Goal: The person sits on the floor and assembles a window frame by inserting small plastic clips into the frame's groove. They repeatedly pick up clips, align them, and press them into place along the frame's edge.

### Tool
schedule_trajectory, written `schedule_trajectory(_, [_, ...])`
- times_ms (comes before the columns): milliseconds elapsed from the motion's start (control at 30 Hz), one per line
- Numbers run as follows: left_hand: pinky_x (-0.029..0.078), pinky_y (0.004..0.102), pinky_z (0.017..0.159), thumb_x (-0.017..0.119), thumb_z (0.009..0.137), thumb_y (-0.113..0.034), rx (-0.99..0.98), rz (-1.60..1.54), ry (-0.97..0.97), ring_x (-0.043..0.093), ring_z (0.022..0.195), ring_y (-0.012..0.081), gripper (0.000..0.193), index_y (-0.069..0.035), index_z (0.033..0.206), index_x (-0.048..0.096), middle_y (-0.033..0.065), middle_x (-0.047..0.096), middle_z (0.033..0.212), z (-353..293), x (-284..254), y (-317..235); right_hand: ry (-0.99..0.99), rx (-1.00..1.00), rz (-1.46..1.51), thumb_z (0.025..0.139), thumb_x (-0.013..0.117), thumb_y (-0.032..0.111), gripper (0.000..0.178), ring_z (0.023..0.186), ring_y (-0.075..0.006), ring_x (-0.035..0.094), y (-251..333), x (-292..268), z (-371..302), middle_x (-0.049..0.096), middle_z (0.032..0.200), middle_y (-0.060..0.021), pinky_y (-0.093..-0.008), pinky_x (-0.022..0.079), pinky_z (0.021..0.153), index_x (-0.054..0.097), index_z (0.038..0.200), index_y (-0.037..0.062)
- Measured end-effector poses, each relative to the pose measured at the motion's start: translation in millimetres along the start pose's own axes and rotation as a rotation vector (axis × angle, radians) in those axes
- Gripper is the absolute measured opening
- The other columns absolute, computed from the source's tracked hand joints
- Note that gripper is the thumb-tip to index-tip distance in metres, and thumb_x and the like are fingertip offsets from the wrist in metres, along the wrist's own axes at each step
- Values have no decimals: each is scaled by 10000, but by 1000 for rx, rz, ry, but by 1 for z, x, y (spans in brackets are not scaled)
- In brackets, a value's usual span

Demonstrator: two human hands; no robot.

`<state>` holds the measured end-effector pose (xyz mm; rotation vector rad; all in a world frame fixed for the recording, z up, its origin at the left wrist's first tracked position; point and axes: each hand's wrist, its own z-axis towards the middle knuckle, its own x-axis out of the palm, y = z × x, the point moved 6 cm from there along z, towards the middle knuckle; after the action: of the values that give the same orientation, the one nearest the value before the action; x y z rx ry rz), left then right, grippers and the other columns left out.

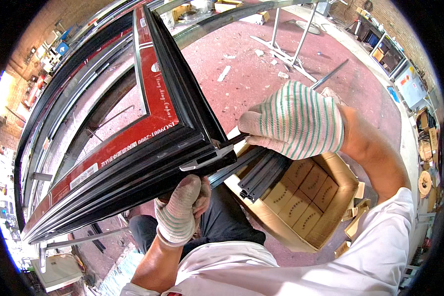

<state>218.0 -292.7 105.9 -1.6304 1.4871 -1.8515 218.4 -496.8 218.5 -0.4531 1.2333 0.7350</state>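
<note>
Slipping's the risk: right hand [293, 121] pinches a thin dark piece [232, 140] at the black frame's [150, 158] near corner; left hand [180, 209] curled below it, hold unclear. Off-angle force could scratch the frame.

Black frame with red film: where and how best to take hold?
Probably by the near edge of the black frame, left of its corner, from below: that long ridged profile stands clear of the floor, and the left hand is just under it. The right hand crowds the corner itself.
</note>
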Motion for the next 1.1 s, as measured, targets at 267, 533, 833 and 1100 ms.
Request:
schedule_trajectory(267, [302,184,415,722,899,-313,0,22,40,441,460,55,337,-9,1017,635,46,606,685,0,3,-2,-39,-49,71,950,584,291,237,580,-365,608,-1,0,2,566,638,-139,-445,456,484,578,893,60])
schedule_trajectory(533, [294,188,432,725,896,-324,-21,-14,55,428,461,66,343,-13,1005,631,56,595,673,-2,4,-5,16,-59,-1,933,599,327,248,574,-352,602,-1,3,6,557,615,-116,-441,459,506,591,885,84])
schedule_trajectory(833, [239,205,378,648,906,-454,21,221,-29,292,405,68,405,-72,808,554,-32,387,540,0,15,-7,129,16,19,933,620,302,243,609,-350,631,2,-7,7,570,621,-124,-436,511,554,581,877,69])
schedule_trajectory(1100, [231,181,350,668,887,-436,32,224,-127,294,418,37,381,-87,804,542,-47,367,550,-5,16,-14,-14,42,122,932,604,250,183,694,-374,643,-2,12,1,608,727,-145,-454,518,582,594,1014,86])
